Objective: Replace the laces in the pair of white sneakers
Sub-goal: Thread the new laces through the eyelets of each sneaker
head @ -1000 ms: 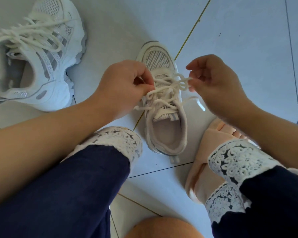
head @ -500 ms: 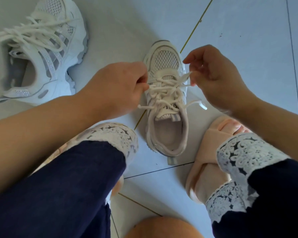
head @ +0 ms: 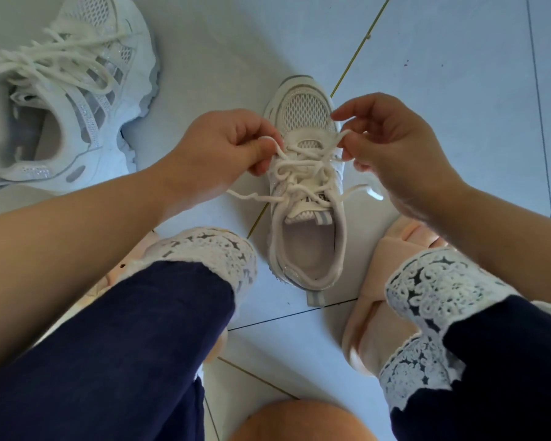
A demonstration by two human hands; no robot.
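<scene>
So I see left hand pinching the lace | right hand pinching it too | sneaker upright on the floor | other sneaker lies upper left

Tiled floor bears middle sneaker, left sneaker, pink slipper.

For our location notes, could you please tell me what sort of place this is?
Probably a home floor, indoors: pale glossy tiles with thin grout lines, a soft pink slipper on the person's foot, and one sneaker being laced with the other sneaker set aside, both on the tiles.
</scene>
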